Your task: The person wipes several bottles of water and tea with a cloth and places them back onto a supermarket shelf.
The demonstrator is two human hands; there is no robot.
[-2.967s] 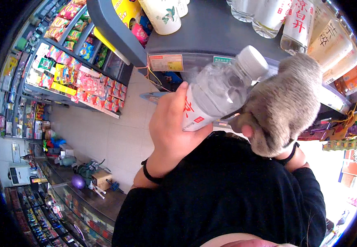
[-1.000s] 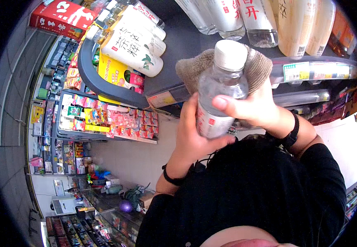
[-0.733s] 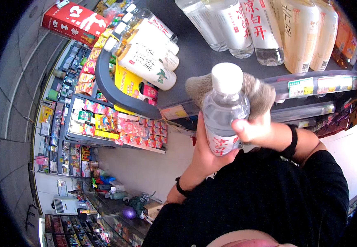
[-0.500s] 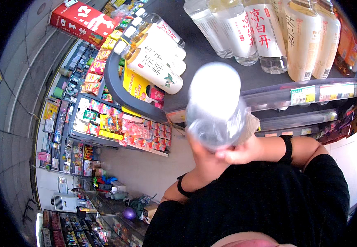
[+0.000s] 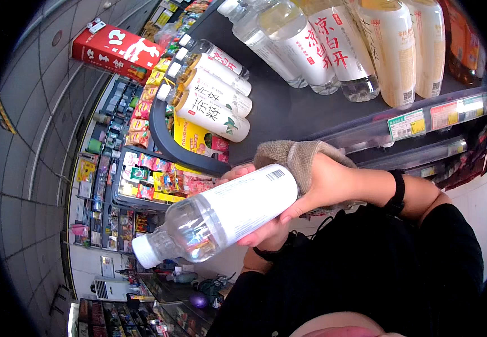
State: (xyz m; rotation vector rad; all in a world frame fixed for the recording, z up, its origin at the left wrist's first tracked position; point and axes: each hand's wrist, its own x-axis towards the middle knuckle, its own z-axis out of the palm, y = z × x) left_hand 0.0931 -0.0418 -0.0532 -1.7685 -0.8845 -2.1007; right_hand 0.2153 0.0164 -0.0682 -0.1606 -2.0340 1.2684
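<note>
A clear plastic water bottle (image 5: pixel 232 210) with a white label and white cap lies tilted in front of me, its cap toward the lower left. My left hand (image 5: pixel 264 233) is wrapped round its body from beneath, the fingertips showing along the upper side. A greyish-brown cloth (image 5: pixel 294 160) is gripped in my right hand (image 5: pixel 327 182) and pressed against the base end of the bottle. The right thumb rests near the bottle's lower edge.
Beyond my hands is a dark shelf (image 5: pixel 277 123) with a raised curved rim. Water bottles (image 5: pixel 311 48) and tea bottles (image 5: pixel 392 56) stand on its right, more white-labelled bottles (image 5: pixel 212 112) on its left. Price tags (image 5: pixel 406 124) line its front edge. Snack packs (image 5: pixel 159 171) hang at left.
The bottle has swung from upright to tilted, its cap now toward the lower left. The cloth has come into fuller view at its base. My view has shifted slightly.
</note>
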